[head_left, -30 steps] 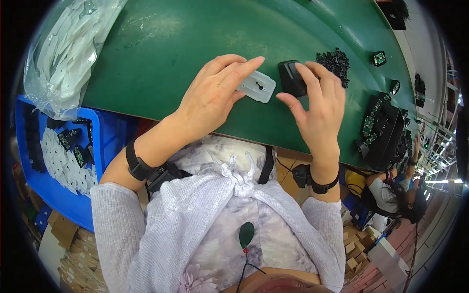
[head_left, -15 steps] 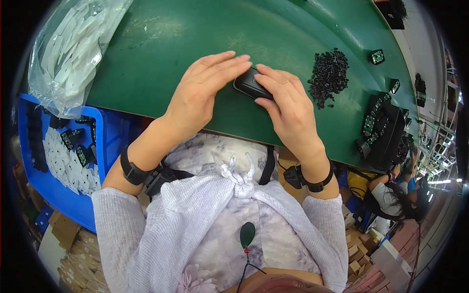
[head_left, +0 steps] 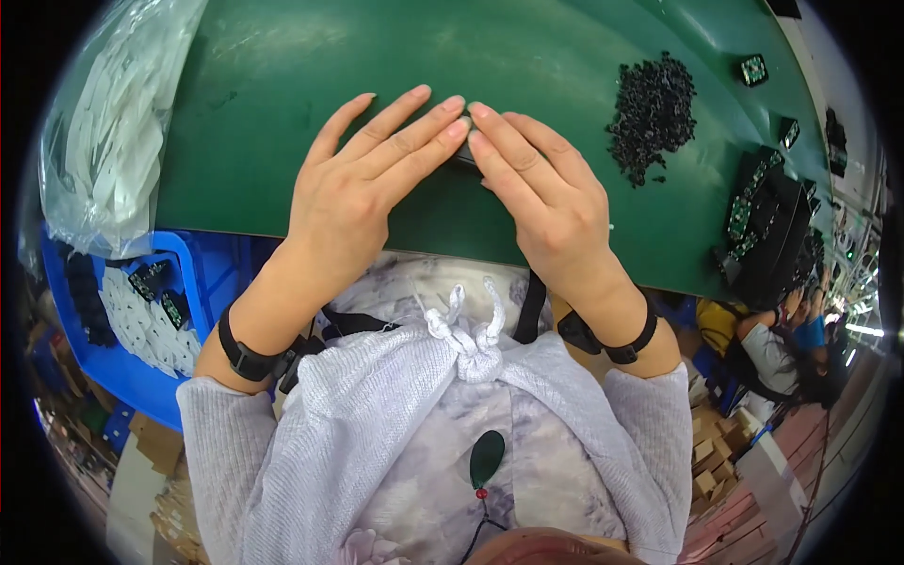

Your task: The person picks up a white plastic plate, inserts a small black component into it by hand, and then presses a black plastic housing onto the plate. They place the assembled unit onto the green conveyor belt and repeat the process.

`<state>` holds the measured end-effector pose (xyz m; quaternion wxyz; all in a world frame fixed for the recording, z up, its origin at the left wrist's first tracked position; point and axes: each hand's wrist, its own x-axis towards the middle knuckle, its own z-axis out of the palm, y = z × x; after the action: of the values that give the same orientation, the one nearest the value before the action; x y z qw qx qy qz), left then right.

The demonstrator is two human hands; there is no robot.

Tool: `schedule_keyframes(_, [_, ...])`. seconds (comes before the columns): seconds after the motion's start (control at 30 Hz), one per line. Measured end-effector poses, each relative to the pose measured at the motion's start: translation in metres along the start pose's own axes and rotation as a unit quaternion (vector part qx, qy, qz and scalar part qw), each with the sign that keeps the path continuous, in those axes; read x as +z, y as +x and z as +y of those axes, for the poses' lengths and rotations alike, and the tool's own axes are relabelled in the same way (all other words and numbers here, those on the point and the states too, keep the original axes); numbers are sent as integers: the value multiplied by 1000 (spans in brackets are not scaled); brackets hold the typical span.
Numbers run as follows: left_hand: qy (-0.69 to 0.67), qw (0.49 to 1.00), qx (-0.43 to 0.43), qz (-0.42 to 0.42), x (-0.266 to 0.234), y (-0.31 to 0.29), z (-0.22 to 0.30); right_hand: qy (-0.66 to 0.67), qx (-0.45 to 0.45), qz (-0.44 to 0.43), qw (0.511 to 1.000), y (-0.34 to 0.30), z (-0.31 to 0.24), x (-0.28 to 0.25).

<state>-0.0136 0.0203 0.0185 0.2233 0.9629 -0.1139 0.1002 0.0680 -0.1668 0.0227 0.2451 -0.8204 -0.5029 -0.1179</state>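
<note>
A small black plastic case shows only as a dark sliver between my hands, at the middle of the green table; the rest of it is hidden. My right hand covers its right side, fingers stretched over it and thumb mostly out of sight beneath. From the other side my left hand reaches in with fingers spread, its index fingertip at the case's upper edge. The fingertips of both hands nearly meet there. Both wrists carry black straps.
A heap of small black parts lies right of my hands on the green table. Black housings with green circuit boards are piled farther right. At left are a clear bag of white parts and a blue bin.
My left hand has moved slightly left and its fingers have spread. My right fingers have straightened further over the black case, which is now more hidden. The view has shifted a little.
</note>
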Motion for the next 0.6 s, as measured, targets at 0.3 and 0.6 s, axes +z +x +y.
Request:
schedule_keyframes(0.3, [71,997,36,5,6,-5,6,21,45,58,997,-11,-9,10])
schedule_keyframes(0.6, [85,987,100,93,19,6,7,133,93,66,985,-6,-7,2])
